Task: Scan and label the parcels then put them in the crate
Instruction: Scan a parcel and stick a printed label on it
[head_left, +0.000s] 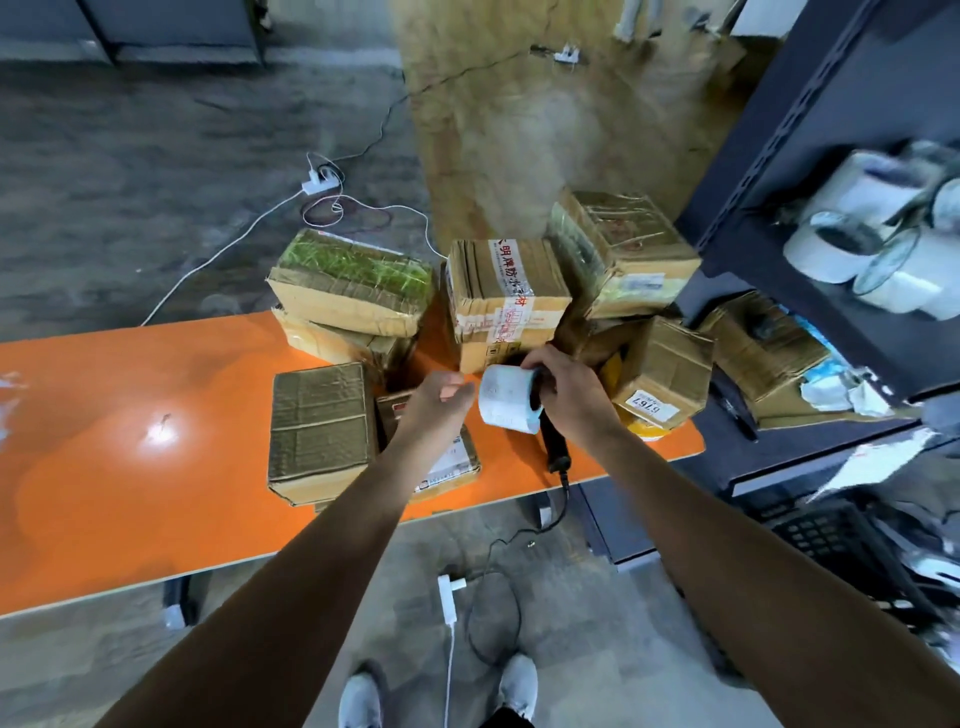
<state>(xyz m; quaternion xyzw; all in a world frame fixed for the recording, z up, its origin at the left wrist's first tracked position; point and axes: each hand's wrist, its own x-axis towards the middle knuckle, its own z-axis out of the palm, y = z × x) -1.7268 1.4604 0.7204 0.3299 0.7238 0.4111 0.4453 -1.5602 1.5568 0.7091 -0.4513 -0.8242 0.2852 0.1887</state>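
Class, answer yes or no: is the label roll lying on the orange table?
No, the right hand grips the label roll above the orange table.

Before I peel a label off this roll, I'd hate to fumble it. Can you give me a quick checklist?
1. Label roll gripped by right hand: ok.
2. Left hand free, beside the roll: ok.
3. Loose label edge found: cannot tell.
4. Parcel under the left hand within reach: ok.
5. Cable looped on the floor by the feet: not ok.
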